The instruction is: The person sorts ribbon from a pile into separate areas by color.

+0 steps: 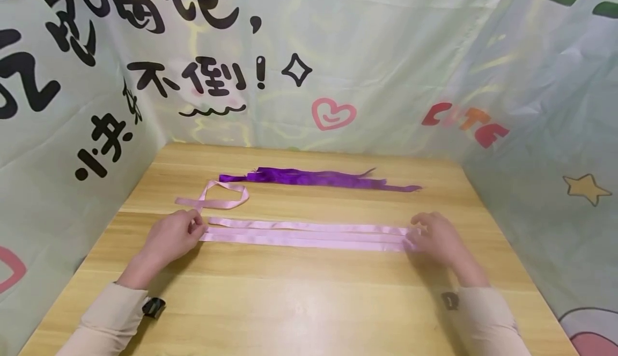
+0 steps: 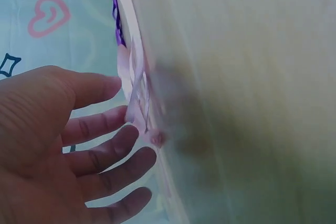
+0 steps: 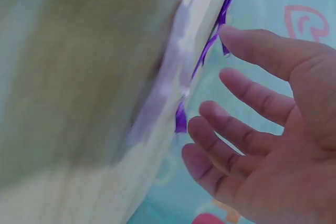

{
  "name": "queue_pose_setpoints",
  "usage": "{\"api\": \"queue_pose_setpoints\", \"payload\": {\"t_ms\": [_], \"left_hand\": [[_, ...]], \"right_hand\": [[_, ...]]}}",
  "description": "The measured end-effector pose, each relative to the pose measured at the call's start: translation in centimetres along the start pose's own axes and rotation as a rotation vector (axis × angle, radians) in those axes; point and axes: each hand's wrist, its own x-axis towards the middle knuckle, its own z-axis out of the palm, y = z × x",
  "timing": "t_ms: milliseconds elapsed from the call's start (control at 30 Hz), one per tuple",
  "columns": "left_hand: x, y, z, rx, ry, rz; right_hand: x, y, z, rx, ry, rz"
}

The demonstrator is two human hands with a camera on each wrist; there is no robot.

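Pale pink ribbon strips (image 1: 304, 236) lie side by side across the table. My left hand (image 1: 175, 238) is at their left end. In the left wrist view, its thumb and index finger stand apart with the pink ribbon (image 2: 136, 72) just beyond their tips; whether the index fingertip touches it, I cannot tell. Over the strips' right end is my right hand (image 1: 439, 240). The right wrist view shows its fingers (image 3: 244, 135) spread and loosely bent, apart from the ribbon ends (image 3: 152, 108). A looped pink ribbon (image 1: 227, 204) lies just beyond the left hand.
Behind the pink strips, a bundle of purple ribbons (image 1: 314, 177) stretches across the far part of the wooden table (image 1: 299, 302). Printed cloth (image 1: 386, 66) hangs along the back and both sides.
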Motion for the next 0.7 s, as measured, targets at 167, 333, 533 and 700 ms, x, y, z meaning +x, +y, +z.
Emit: {"api": "queue_pose_setpoints", "payload": {"t_ms": [167, 333, 533, 700], "left_hand": [[0.2, -0.3, -0.5, -0.011, 0.065, -0.014], [1.1, -0.6, -1.1, 0.014, 0.102, -0.028], [2.8, -1.5, -1.3, 0.009, 0.065, -0.107], [4.0, -2.3, -1.3, 0.012, 0.024, -0.142]], "right_hand": [[1.3, -3.0, 0.4, 0.013, 0.014, -0.075], [3.5, -6.5, 1.6, 0.046, 0.045, -0.182], [5.7, -10.6, 3.7, 0.073, 0.062, -0.307], [7.1, -14.0, 5.2, 0.1, 0.036, -0.354]]}}
